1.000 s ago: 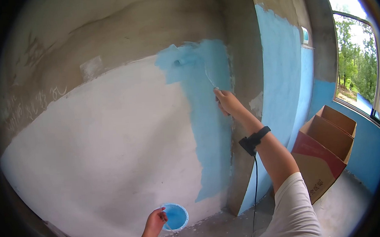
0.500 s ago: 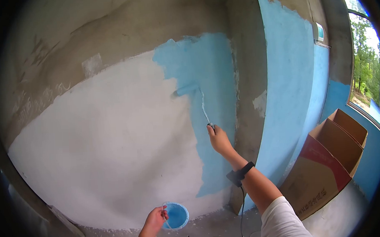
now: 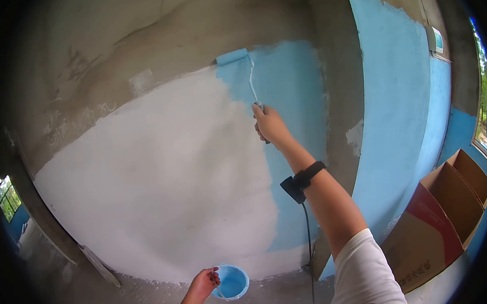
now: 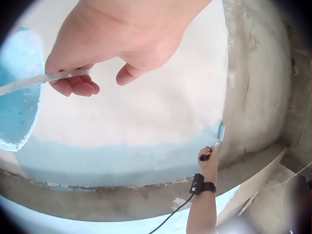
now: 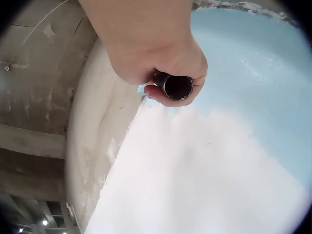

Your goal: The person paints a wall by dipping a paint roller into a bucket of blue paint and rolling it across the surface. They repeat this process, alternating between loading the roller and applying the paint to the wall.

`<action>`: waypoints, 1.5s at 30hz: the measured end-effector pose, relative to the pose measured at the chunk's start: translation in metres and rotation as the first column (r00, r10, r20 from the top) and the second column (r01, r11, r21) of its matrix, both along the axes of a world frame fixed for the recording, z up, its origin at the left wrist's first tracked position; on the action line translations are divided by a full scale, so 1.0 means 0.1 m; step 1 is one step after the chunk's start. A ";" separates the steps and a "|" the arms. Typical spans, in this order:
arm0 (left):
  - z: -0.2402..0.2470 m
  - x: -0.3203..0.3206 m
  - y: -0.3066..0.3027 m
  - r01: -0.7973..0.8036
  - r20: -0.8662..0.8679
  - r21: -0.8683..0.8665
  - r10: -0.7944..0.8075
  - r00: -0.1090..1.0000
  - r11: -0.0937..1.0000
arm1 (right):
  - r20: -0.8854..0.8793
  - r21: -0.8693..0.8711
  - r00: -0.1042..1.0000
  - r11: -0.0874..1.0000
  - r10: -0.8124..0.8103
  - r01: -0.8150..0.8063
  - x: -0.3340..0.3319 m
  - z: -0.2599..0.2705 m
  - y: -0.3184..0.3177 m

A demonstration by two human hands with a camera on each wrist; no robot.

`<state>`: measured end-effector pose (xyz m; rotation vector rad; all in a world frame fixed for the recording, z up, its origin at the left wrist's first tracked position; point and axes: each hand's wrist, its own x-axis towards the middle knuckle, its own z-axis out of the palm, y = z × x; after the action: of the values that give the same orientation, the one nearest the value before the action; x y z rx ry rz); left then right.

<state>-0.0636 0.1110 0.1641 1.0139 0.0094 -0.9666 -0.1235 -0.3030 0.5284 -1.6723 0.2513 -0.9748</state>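
In the head view the right hand (image 3: 270, 124) grips the dark handle of a paint roller. Its blue roller head (image 3: 231, 56) touches the wall at the top edge of the white area, beside fresh blue paint (image 3: 290, 101). The handle's hollow end (image 5: 178, 88) shows below the curled fingers in the right wrist view. Low down, the left hand (image 3: 204, 284) holds the thin pale handle (image 4: 68, 75) of a blue bucket (image 3: 234, 283) with curled fingers; the thumb stands apart. Blue paint lies inside the bucket.
A concrete pillar (image 3: 341, 88) juts out right of the painted area. Open cardboard boxes (image 3: 421, 242) stand at the lower right. A black cable (image 3: 309, 241) hangs from the right wrist's camera. A plank (image 3: 100, 265) lies at the lower left.
The roller went down and left from its earlier high spot, then back up to the white area's top edge. Blue paint now reaches that edge. The head view has swung left; the left hand still holds the bucket.
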 end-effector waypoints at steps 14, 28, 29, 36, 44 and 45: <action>0.11 0.21 0.22 -0.026 0.044 0.031 0.025 0.999 0.999 | -0.196 0.072 0.979 0.995 -0.059 0.074 -0.14 -1.19 0.24; -0.28 1.15 0.67 0.047 0.009 -0.052 -0.046 0.999 0.998 | -0.115 0.083 0.980 0.981 -0.164 0.174 0.33 -0.03 0.72; -0.29 1.21 0.69 0.057 -0.009 -0.037 -0.057 0.998 0.998 | -0.120 0.084 0.981 0.983 -0.152 0.162 0.32 -0.16 0.74; -0.40 1.36 0.87 0.087 -0.037 0.000 -0.087 0.996 0.996 | -0.318 0.157 0.938 0.968 -0.137 0.194 0.05 -1.40 0.77; -0.62 1.40 0.98 0.131 -0.026 -0.062 -0.133 0.991 0.989 | -0.246 0.224 0.955 0.949 -0.166 0.222 0.15 -0.74 1.00; -0.64 1.39 0.99 0.133 -0.026 -0.061 -0.135 0.991 0.989 | -0.246 0.226 0.955 0.948 -0.168 0.224 0.19 -0.63 0.97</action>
<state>0.0751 0.2100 0.1003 0.9549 -0.0628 -1.0987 -0.1043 -0.2064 0.4658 -1.5406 0.6779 -0.8591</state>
